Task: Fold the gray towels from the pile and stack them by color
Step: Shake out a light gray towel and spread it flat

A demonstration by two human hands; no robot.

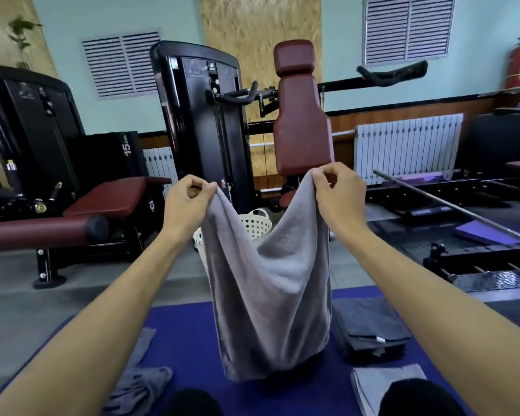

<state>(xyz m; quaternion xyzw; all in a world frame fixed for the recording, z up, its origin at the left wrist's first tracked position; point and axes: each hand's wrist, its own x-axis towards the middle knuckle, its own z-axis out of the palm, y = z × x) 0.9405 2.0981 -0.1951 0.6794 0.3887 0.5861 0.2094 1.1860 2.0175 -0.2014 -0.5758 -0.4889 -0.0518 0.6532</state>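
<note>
Gym machines fill the background, one pad marked "15cm" at left. Left hand and right hand each pinch a top corner of the light gray towel, which hangs lengthwise at centre frame.

A light gray towel hangs upright in the air, held by its two top corners, sagging in the middle. Right of it a folded stack of dark gray towels lies flat; nearer, a folded light gray towel. At left lie crumpled gray towels.
</note>
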